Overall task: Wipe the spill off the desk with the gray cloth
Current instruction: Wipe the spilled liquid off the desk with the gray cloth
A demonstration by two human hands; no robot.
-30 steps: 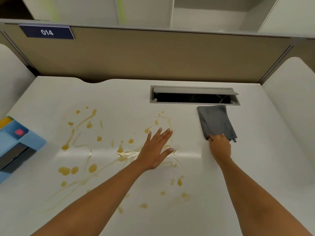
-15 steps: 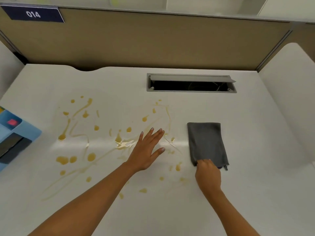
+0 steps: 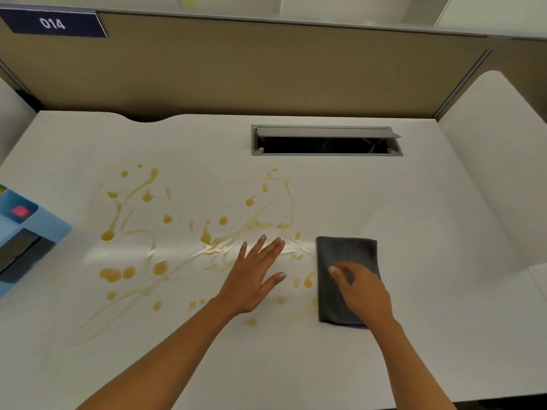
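Cloth (image 3: 344, 261): gray, folded to an upright rectangle, lying flat on the desk (image 3: 429, 232), right of centre. Its left edge touches the right fringe of the spill (image 3: 207, 241).

Right hand (image 3: 362, 288): palm down on the near half of the cloth, fingers loosely curled and a little apart, not pinching the fabric.

Left hand (image 3: 254, 279): flat, fingers straight and close together, thumb splayed out to the right. It sits over the wet streaks at the spill's middle; cannot tell if it touches the surface.

Spill: amber drops, blobs and thin trailing lines across the left and middle of the desk, with a glossy smear reflecting light just left of the left hand.

Desk: white, matte, a curved notch in the far edge. Cable slot (image 3: 325, 140) recessed at the back, gray flap raised, dark inside.

Blue tray (image 3: 44, 226) at the left edge, partly out of view, something pink in one compartment.

Beyond: tan partition (image 3: 266, 69) with a dark plate (image 3: 53, 23) reading 014; white side panels left and right.
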